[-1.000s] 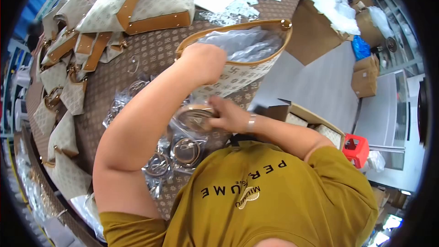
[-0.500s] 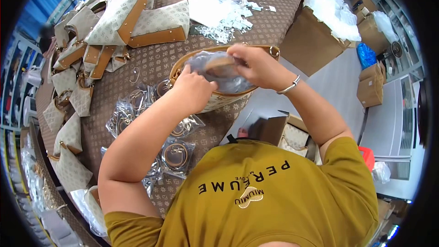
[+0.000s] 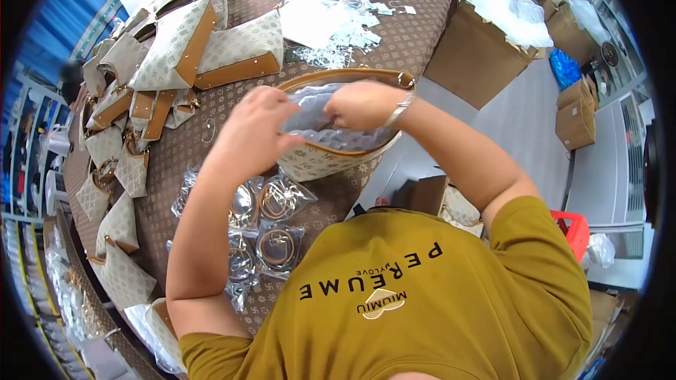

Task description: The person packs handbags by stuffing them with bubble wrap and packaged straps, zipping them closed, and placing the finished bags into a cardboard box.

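Observation:
A tote bag [image 3: 317, 162], cream with a printed pattern and tan trim, stands open-topped on the table in front of me. Clear plastic wrapping [image 3: 345, 139] lines its grey inside. My right hand [image 3: 362, 105] reaches over the rim into the mouth, its fingers curled down; whatever they hold is hidden. At the left edge of the bag is my left hand [image 3: 255, 130], slightly blurred, with thumb and fingers apart and covering part of the rim. Coiled tan straps in clear bags [image 3: 277, 245] lie just in front of the bag.
Many similar handbags [image 3: 172, 42] are piled on the left of the patterned table [image 3: 408, 35]. Bagged straps and small white tags [image 3: 352, 28] lie at the far side. A large carton [image 3: 479, 56] with plastic wrap stands right, and a red stool [image 3: 569, 232] is near my right elbow.
My left hand has drawn back leftward from inside the bag to its edge. My right hand has moved left and lower into the mouth; the tan blurred item near it no longer shows.

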The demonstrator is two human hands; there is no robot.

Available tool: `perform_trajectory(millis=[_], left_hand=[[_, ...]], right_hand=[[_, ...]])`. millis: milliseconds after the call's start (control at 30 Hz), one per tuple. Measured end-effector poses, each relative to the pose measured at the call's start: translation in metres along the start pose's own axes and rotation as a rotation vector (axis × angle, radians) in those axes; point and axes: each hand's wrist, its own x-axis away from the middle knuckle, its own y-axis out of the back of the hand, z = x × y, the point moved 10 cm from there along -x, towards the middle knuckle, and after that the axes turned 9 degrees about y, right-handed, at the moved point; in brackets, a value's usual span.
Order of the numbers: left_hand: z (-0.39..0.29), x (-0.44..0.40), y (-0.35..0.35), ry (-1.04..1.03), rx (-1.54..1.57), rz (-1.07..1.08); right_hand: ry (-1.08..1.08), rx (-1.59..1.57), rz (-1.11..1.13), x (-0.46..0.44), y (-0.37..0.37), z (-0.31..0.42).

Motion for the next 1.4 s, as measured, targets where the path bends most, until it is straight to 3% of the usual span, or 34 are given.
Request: perform_trajectory(millis=[67,100,167,433,533,633,667,733,767,833,1000,1100,1167,1233,1267,1333,1400], left_hand=[[0.039,0.000,-0.010,0.243,0.074,0.164],[0.054,0.001,-0.017,0.364,0.111,0.245],[0.060,-0.006,-0.027,0.351,0.060,0.304],[0.066,-0.029,-0.060,0.371,-0.310,0.622],[0.062,-0.038,-0.057,0.286,-0.342,0.630],[0.077,-0.033,-0.024,0.407,0.323,0.511],[0.083,-0.024,-0.026,0.400,0.304,0.507],[0.098,-0.004,-0.026,0.462,0.724,0.247],[0.094,0.003,-0.028,0.458,0.718,0.251],[0.087,0.009,-0.015,0.441,0.698,0.039],[0.080,0.030,-0.013,0.541,0.775,-0.272],[0.065,0.037,-0.006,0.383,0.667,-0.368],[0.061,0.043,-0.007,0.315,0.561,-0.456],[0.061,0.043,-0.009,0.460,0.886,-0.462],[0.057,0.042,-0.010,0.425,0.901,-0.460],[0.058,0.045,-0.011,0.432,0.693,-0.442],[0.055,0.046,-0.010,0.433,0.687,-0.479]], right_hand=[[0.004,-0.033,-0.020,-0.001,0.004,0.007],[0.019,-0.056,-0.168,-0.004,0.015,0.016],[0.046,-0.087,-0.480,-0.002,0.045,0.027],[0.050,0.141,-0.127,-0.045,-0.051,0.013],[0.057,0.172,-0.197,-0.038,-0.041,0.014],[0.038,0.132,-0.351,-0.022,-0.013,0.020],[0.032,0.085,-0.445,-0.013,0.004,0.023],[0.031,0.033,-0.541,-0.008,0.024,0.026],[0.058,-0.268,-0.512,-0.015,0.023,0.025],[0.105,-0.870,-0.436,-0.026,0.014,0.027],[0.023,-0.962,-0.497,-0.028,0.015,0.035],[0.072,-1.451,-0.524,-0.023,0.006,0.037],[0.127,-1.610,-0.588,-0.028,-0.004,0.036],[0.308,-1.615,-0.622,-0.023,0.007,0.045],[0.296,-1.591,-0.653,-0.022,0.010,0.047],[0.011,-2.169,-0.677,-0.029,-0.017,0.041],[0.001,-2.136,-0.694,-0.031,-0.017,0.038]])
